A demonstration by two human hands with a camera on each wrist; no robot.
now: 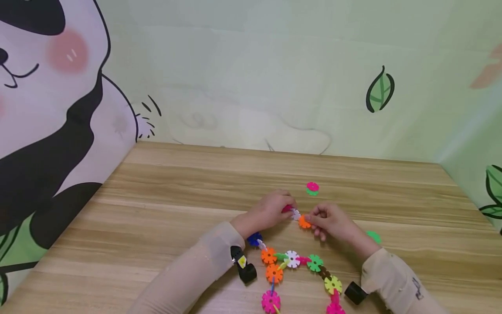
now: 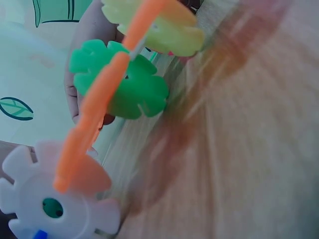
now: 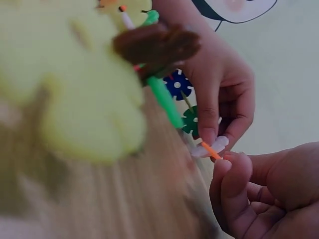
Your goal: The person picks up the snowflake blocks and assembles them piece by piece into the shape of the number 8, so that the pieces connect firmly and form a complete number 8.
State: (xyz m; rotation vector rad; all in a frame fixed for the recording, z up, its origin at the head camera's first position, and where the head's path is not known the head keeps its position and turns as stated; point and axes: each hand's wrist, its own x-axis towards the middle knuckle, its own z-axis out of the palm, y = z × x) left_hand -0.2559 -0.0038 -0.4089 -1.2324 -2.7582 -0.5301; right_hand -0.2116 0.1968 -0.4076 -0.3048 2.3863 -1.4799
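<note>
Over the middle of the wooden table (image 1: 164, 205) my two hands meet. My left hand (image 1: 289, 209) pinches a white snowflake disc (image 1: 296, 214) with a pink one beside it. My right hand (image 1: 310, 220) pinches an orange disc (image 1: 303, 223) that touches the white one. In the right wrist view the left hand's fingertips (image 3: 208, 135) grip the white disc (image 3: 215, 145), and the orange disc (image 3: 211, 150) shows edge-on at my right hand (image 3: 227, 164). A chain of coloured discs (image 1: 292, 259) loops from the hands back toward me.
A loose pink disc on a green one (image 1: 312, 188) lies just beyond the hands. A single green disc (image 1: 374, 237) lies to the right of my right wrist. Printed walls with a panda and leaves close the table at the back and both sides.
</note>
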